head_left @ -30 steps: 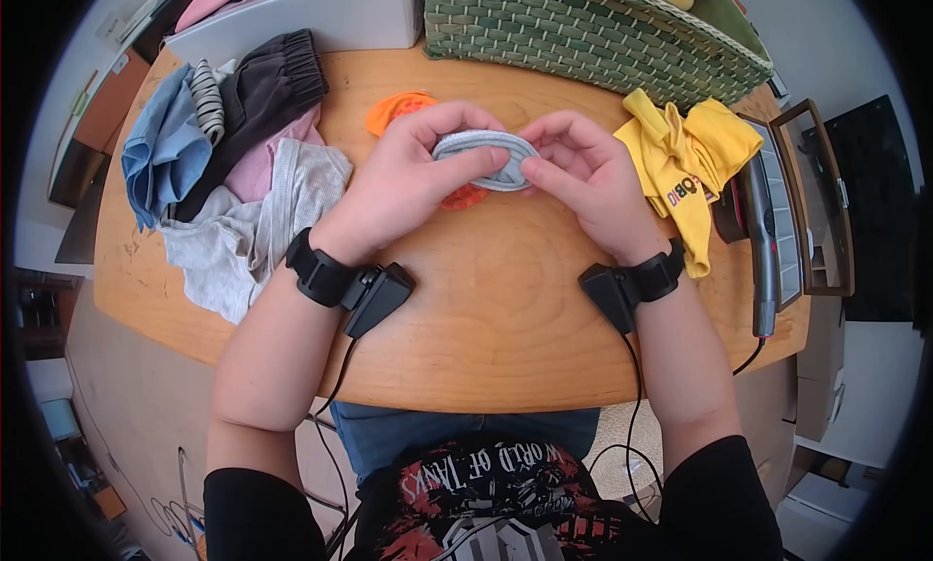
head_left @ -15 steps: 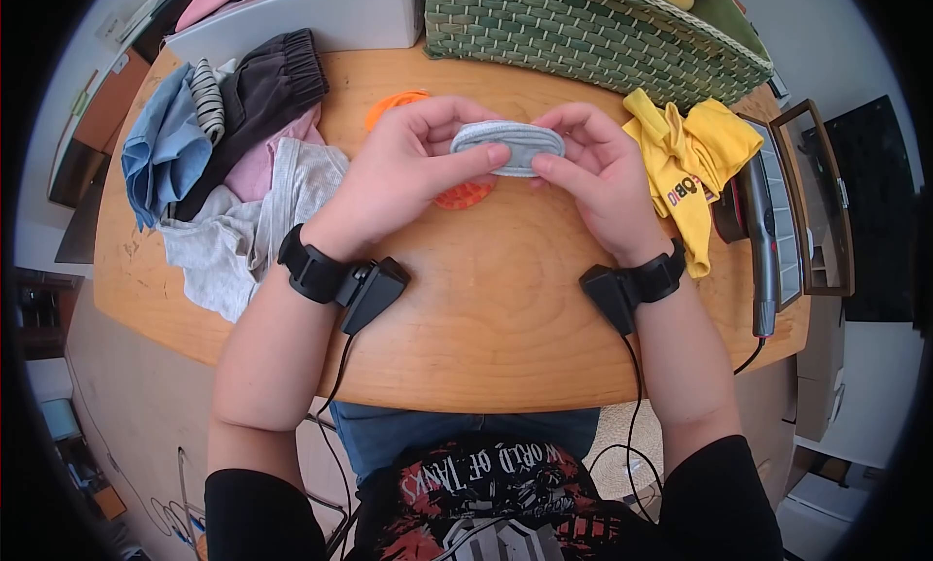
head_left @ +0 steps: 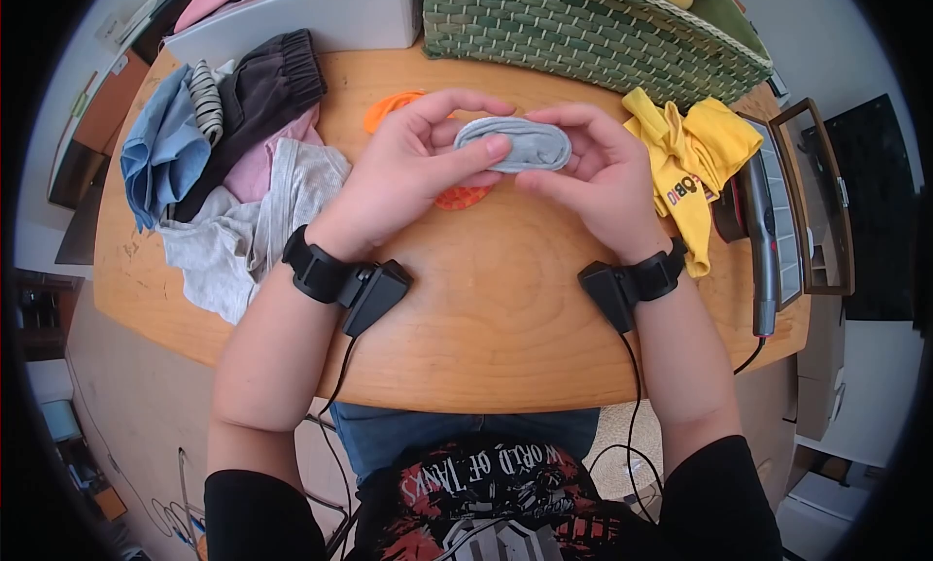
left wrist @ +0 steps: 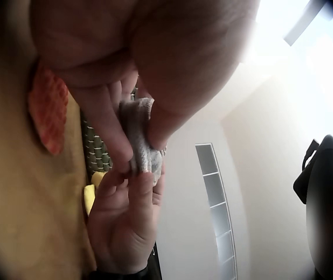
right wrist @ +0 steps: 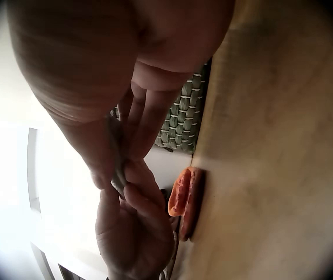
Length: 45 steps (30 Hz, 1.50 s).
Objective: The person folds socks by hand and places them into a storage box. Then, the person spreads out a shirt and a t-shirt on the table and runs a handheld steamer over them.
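A light grey rolled sock, shaped into a flat oval, is held between both hands above the table. My left hand pinches its left part, thumb across the near face and fingers behind. At the other end my right hand holds it, fingers behind and thumb by the lower edge. In the left wrist view the sock shows edge-on between the fingers of both hands. Under the left hand an orange textured cloth item lies on the table, partly hidden by that hand.
Several garments, among them a grey top and dark trousers, are heaped at the left. A yellow garment lies at the right beside a dark handled appliance. A green woven basket and a white bin stand behind.
The sock has shifted right and now shows a flatter, fuller oval face. The right thumb has slid from its face to its lower edge; the left thumb stays pressed on it.
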Available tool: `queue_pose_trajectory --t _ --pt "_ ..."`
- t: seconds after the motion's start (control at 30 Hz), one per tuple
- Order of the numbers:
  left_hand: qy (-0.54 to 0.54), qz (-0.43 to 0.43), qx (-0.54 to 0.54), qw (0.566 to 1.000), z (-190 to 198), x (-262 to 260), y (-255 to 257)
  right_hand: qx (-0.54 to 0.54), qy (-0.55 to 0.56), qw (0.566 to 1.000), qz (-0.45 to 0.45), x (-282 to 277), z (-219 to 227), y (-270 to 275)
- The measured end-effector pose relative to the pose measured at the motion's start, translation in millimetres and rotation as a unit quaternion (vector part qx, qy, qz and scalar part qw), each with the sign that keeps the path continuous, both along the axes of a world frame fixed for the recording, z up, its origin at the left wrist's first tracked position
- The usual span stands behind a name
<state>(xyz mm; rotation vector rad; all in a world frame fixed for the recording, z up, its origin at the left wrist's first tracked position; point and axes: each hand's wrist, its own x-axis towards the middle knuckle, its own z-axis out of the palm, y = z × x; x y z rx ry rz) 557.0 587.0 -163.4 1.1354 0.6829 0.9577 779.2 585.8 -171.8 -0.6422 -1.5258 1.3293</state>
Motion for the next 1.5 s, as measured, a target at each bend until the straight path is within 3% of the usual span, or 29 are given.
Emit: queue_pose_trajectory --t 0.07,0.13,0.43,0.7,0.77,0.83,0.97,1.27,1.5 --pt "0.002 0.004 0.009 1.000 0 0 -2 -0.037 -0.008 0.999 -0.017 1 -1 1" --pt "0.052 -0.004 0.109 0.993 1 -1 -3 -0.047 -0.003 0.999 -0.017 2 -1 1" --pt "0.141 0.040 0.138 0.980 4 -7 -2 -0.062 -0.054 0.996 -0.043 9 3 -1" --pt "0.109 0.008 0.087 0.990 2 -8 0 -0.098 -0.038 0.994 -0.018 7 4 0" --pt "0.098 0.007 0.077 0.992 4 -6 -2 -0.026 0.056 0.998 -0.016 -1 7 -2" --pt "0.047 0.012 0.061 0.997 7 -4 -3 -0.022 0.042 0.999 -0.007 6 -1 2" --pt "0.083 -0.013 0.095 0.992 9 -6 -5 -0.059 0.036 0.998 -0.010 7 0 3" --pt "0.056 0.063 0.147 0.986 -3 1 -2 -0.072 0.013 0.997 -0.021 5 -1 1" --pt "0.059 0.017 0.075 0.995 5 -6 -1 -0.078 0.005 0.997 -0.024 7 1 1"
